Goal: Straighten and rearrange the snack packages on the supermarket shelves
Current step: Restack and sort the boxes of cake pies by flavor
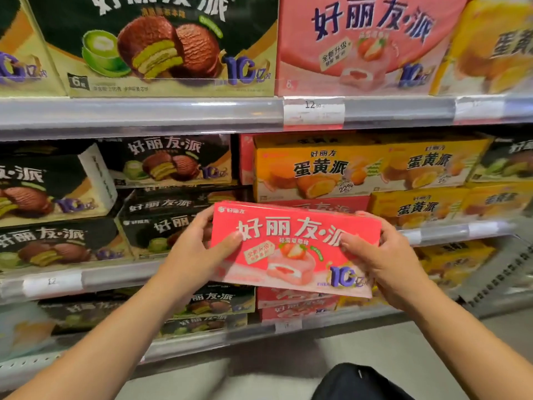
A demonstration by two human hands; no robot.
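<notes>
The person holds one pink strawberry pie box (pixel 294 249) in front of the middle shelf (pixel 144 278), with the printed face toward the camera and the box a little tilted, its right end lower. The left hand (pixel 199 249) grips the left end, thumb on the front face and fingers curled behind it. The right hand (pixel 380 252) grips the right end in the same way, thumb on the front and fingers over the top edge. The box is off the shelf, in the air, just in front of a gap under the yellow egg-yolk pie boxes (pixel 311 171), where another pink box (pixel 317 204) seems to lie behind it; this part is mostly hidden, so I cannot be sure.

I judge the task is in the middle. The top shelf looks in order: the large green-tea pie box (pixel 161 44) and the large pink box (pixel 363 44) stand straight and face forward. On the middle shelf much work is left. One dark green-tea box (pixel 57 186) at the left is turned at an angle, showing its white end, and the dark boxes beside it lie in uneven stacks. The held box still needs its place, probably with the other pink ones.
</notes>
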